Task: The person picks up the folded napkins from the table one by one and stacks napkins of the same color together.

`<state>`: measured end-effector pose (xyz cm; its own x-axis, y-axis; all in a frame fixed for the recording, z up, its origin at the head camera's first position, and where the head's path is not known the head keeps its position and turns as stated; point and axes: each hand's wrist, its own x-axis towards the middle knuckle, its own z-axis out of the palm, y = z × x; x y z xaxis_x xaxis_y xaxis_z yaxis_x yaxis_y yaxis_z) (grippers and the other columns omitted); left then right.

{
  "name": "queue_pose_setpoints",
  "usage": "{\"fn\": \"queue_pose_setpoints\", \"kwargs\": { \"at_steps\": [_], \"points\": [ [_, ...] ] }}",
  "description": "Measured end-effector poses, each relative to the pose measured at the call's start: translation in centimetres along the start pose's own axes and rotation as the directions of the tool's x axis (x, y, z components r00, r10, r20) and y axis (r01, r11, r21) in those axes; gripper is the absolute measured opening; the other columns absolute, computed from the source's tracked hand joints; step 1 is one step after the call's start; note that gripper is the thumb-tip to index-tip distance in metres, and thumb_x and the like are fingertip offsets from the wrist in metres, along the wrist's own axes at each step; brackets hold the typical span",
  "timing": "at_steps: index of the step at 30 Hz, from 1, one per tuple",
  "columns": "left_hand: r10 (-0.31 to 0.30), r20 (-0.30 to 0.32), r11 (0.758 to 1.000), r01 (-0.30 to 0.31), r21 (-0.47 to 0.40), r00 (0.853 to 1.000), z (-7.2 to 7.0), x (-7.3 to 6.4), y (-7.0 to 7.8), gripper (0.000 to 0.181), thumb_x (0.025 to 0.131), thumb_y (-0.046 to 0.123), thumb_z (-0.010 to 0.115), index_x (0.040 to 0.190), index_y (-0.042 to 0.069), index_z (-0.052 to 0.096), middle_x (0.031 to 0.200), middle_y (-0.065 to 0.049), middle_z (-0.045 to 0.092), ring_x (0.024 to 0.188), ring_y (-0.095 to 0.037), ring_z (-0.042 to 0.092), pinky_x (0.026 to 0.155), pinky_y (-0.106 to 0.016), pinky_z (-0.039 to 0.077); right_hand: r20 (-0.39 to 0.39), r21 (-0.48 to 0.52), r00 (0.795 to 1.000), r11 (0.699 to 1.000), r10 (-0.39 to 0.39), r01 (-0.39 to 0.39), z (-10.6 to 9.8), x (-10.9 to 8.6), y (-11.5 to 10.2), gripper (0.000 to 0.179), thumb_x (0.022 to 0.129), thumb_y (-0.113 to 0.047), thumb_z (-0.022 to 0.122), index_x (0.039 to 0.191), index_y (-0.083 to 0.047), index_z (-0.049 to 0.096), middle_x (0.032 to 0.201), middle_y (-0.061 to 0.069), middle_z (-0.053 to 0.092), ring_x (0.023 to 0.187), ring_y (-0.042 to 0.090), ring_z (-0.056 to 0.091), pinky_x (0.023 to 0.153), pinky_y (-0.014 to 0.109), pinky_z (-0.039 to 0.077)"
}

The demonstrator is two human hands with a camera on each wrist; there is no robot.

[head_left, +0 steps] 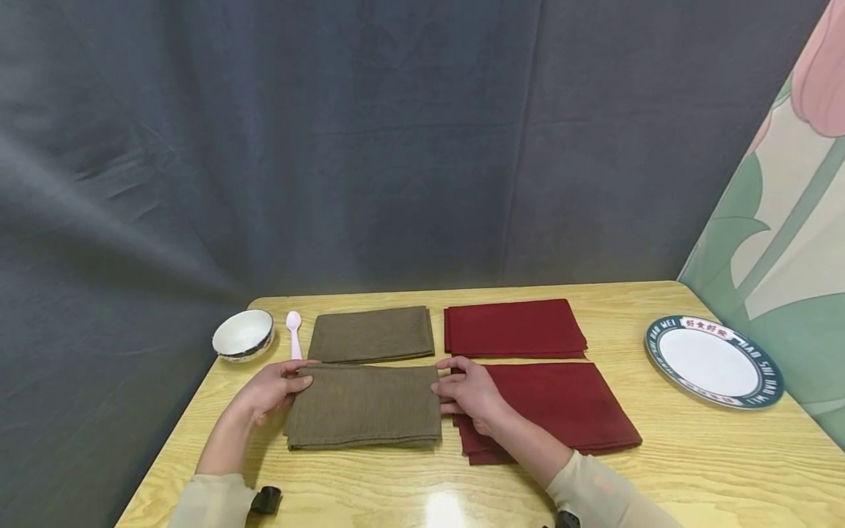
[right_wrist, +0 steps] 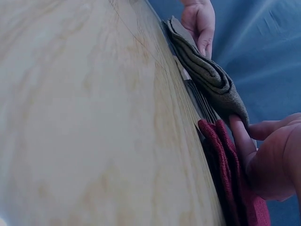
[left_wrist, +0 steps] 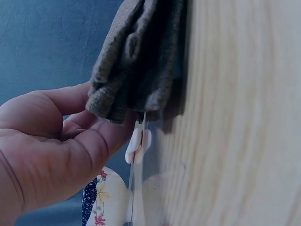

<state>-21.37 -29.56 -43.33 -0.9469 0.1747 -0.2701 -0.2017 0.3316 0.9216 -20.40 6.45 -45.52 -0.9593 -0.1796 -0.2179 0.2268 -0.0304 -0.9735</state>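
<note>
Between both hands is a folded olive-brown cloth (head_left: 366, 407), layered in several folds. My left hand (head_left: 267, 387) pinches its left edge near the far corner, thumb on top and fingers underneath. My right hand (head_left: 474, 394) grips the opposite edge, fingers under the cloth in the right wrist view. There the cloth's folded layers (right_wrist: 207, 75) sit raised above the tabletop, tilted. A second folded olive-brown cloth (head_left: 372, 334) lies just behind. Beside my right hand is a folded dark red cloth (head_left: 561, 403), partly covered by the forearm.
Another folded red cloth (head_left: 515, 328) lies at the back. A pink spoon (head_left: 294, 334) and a white bowl (head_left: 243, 334) with a patterned outside stand at the left. A green-rimmed plate (head_left: 766, 389) sits at the right edge of the wooden table (head_left: 370, 491). Dark curtain hangs behind.
</note>
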Motion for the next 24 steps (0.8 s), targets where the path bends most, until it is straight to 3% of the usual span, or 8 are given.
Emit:
{"fn": "queue_pose_setpoints", "kwargs": {
  "at_steps": [1, 5, 7, 10, 15, 22, 24],
  "points": [
    [0.0, -0.001, 1.0, 0.0, 0.001, 1.0, 0.0, 0.0, 0.0, 0.047, 0.103, 0.004, 0.055, 0.147, -0.01, 0.044, 0.106, -0.008, 0.064, 0.071, -0.006, 0.053, 0.066, -0.024, 0.05, -0.002, 0.003, 1.0, 1.0, -0.001, 0.001, 0.0, 0.0, 0.0, 0.035, 0.093, 0.006, 0.066, 0.126, 0.003, 0.058, 0.097, 0.015, 0.067, 0.073, 0.017, 0.065, 0.06, 0.033, 0.06],
    [-0.005, -0.033, 1.0, 0.005, 0.023, 0.999, 0.1, 0.3, 0.1, 0.046, 0.103, 0.003, 0.054, 0.147, -0.007, 0.046, 0.092, -0.004, 0.057, 0.06, -0.008, 0.041, 0.058, -0.024, 0.043, -0.01, 0.016, 1.0, 1.0, 0.001, -0.001, -0.1, 0.3, -0.2, 0.033, 0.094, 0.006, 0.065, 0.126, 0.002, 0.059, 0.097, 0.014, 0.068, 0.072, 0.017, 0.064, 0.059, 0.031, 0.059],
    [0.004, -0.052, 1.0, -0.003, 0.015, 0.999, 0.1, 0.4, 0.2, 0.045, 0.103, 0.003, 0.054, 0.146, -0.008, 0.046, 0.091, -0.003, 0.054, 0.069, -0.009, 0.048, 0.063, -0.024, 0.047, -0.014, 0.019, 1.0, 1.0, -0.002, 0.002, -0.1, 0.4, -0.4, 0.033, 0.094, 0.006, 0.065, 0.126, 0.002, 0.059, 0.097, 0.014, 0.068, 0.071, 0.016, 0.063, 0.058, 0.03, 0.058],
    [0.011, -0.089, 1.0, -0.011, -0.002, 0.996, 0.2, 0.5, 0.3, 0.047, 0.102, 0.005, 0.057, 0.146, -0.008, 0.047, 0.086, 0.0, 0.05, 0.072, -0.009, 0.048, 0.064, -0.024, 0.045, -0.016, 0.02, 1.0, 1.0, -0.011, 0.012, -0.2, 0.7, -0.8, 0.034, 0.093, 0.006, 0.065, 0.127, 0.002, 0.059, 0.095, 0.012, 0.07, 0.069, 0.015, 0.062, 0.058, 0.029, 0.057],
    [0.017, -0.149, 0.999, -0.024, -0.043, 0.989, 0.3, 0.7, 0.8, 0.049, 0.101, 0.007, 0.061, 0.145, -0.009, 0.047, 0.083, 0.003, 0.051, 0.066, -0.007, 0.044, 0.059, -0.022, 0.041, -0.028, 0.014, 0.999, 0.999, -0.036, 0.036, -0.4, 1.3, -1.5, 0.035, 0.094, 0.004, 0.066, 0.128, 0.003, 0.061, 0.093, 0.01, 0.071, 0.069, 0.015, 0.061, 0.058, 0.028, 0.057],
    [0.023, -0.261, 0.999, -0.035, -0.04, 0.965, 0.5, 1.1, 1.3, 0.052, 0.098, 0.009, 0.067, 0.144, -0.007, 0.05, 0.079, 0.006, 0.055, 0.055, -0.004, 0.036, 0.054, -0.022, 0.036, -0.043, 0.004, 0.998, 0.999, -0.05, 0.05, -0.5, 2.5, -1.9, 0.033, 0.094, 0.004, 0.067, 0.126, 0.002, 0.063, 0.09, 0.009, 0.072, 0.069, 0.015, 0.062, 0.058, 0.027, 0.056],
    [0.02, -0.285, 0.998, -0.035, -0.047, 0.958, 0.5, 1.3, 1.5, 0.052, 0.097, 0.01, 0.068, 0.143, -0.007, 0.051, 0.082, 0.007, 0.059, 0.058, -0.003, 0.042, 0.055, -0.022, 0.038, -0.043, 0.0, 0.998, 0.999, -0.055, 0.055, -0.5, 2.8, -2.0, 0.033, 0.094, 0.003, 0.067, 0.126, 0.002, 0.063, 0.09, 0.009, 0.071, 0.07, 0.014, 0.062, 0.058, 0.027, 0.056]
  ]
}}
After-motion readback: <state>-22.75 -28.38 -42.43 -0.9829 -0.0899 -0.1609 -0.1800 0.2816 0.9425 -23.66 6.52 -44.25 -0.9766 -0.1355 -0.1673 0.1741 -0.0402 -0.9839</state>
